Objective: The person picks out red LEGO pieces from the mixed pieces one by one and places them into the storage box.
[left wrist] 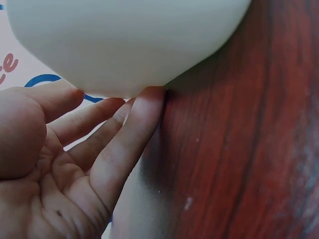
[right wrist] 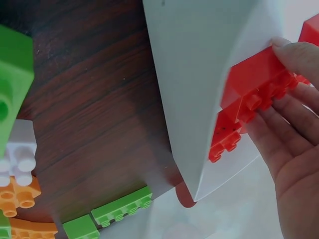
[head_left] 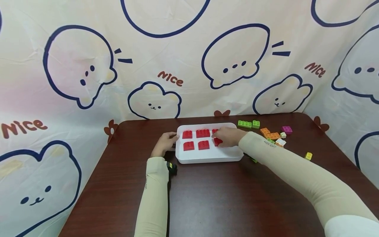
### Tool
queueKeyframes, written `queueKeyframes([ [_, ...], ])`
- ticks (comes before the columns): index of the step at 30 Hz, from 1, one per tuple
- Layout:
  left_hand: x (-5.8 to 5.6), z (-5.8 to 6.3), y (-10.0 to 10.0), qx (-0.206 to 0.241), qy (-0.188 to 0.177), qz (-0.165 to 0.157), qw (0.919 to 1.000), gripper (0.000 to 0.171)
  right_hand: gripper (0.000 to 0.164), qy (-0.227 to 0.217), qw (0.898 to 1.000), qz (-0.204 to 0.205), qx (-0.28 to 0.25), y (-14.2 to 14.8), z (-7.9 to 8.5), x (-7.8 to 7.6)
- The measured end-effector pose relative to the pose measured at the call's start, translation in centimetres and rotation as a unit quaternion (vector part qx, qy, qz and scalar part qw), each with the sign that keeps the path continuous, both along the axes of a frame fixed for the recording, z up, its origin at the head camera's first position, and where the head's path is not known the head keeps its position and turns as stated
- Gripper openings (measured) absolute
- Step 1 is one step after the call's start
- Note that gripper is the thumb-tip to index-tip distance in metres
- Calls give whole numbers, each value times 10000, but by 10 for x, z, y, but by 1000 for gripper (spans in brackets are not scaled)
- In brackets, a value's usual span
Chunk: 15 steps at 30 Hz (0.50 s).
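Several red toy building bricks (head_left: 202, 133) sit in two rows in a white tray (head_left: 211, 158). At the tray's left end, my left hand (head_left: 164, 144) touches the outer wall with its fingertips. The left wrist view shows that hand's fingers (left wrist: 110, 164) extended against the white side. My right hand (head_left: 229, 136) reaches over the right part of the tray. Its thumb and fingers pinch a red brick (right wrist: 256, 72) with its studs showing. Another red brick (right wrist: 224, 137) lies just beyond it. In the head view, the right hand partly covers the bricks at that end.
Green bricks (head_left: 244, 124) lie behind the tray's right corner. Orange bricks (head_left: 272, 135), a white brick (head_left: 280, 142), a purple brick (head_left: 287, 130) and a yellow brick (head_left: 308, 156) are scattered to the right on the dark wooden table (head_left: 207, 197). A printed cloth (head_left: 189, 59) hangs behind the table.
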<state>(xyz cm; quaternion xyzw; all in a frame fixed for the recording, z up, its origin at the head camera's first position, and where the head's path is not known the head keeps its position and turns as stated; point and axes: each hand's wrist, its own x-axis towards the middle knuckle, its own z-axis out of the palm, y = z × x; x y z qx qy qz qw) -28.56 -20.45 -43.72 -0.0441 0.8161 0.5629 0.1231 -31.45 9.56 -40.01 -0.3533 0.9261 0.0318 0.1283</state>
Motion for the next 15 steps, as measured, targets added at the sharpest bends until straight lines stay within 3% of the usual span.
queueKeyframes([
  [5, -1, -2, -2, -1, 16, -6, 10000, 49, 58, 21, 10000, -53, -24, -3, 6, 6],
  [10, -1, -2, -2, -34, 39, 31, 10000, 48, 62, -18, 9987, -211, -464, 0, 18, 14],
  [15, 3, 0, -2, -198, 146, 84, 9997, 51, 70, 396, 9933, -404, -1011, 12, 33, 24],
])
